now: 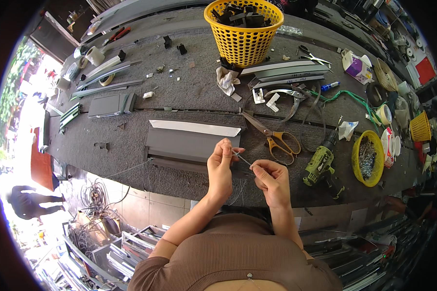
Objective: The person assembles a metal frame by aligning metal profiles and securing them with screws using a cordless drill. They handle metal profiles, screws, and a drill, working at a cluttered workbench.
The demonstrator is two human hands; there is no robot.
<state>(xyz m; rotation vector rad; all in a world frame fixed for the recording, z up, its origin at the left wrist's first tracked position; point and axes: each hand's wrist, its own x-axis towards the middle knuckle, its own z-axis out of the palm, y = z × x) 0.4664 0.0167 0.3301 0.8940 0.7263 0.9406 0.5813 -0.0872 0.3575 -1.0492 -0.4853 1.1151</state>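
Between my two hands, above the table's near edge, a short length of thin grey cord (243, 159) is stretched taut. My left hand (220, 164) is closed in a pinch on its upper left end. At the lower right end, my right hand (271, 180) pinches it with thumb and forefinger. Just behind the left hand lies a dark grey pleated panel (179, 145) with a white strip (194, 127) along its far side. A fine thread runs leftward from the panel's near left corner. Large orange-handled scissors (275, 140) rest, blades apart, right of the panel.
A green cordless drill (320, 164) and a yellow basket of small metal parts (369, 162) stand at right. A tall yellow basket (243, 43) with black pieces stands at the back. Grey strips (107, 77) lie at far left. A person (31, 202) stands beyond the table's left side.
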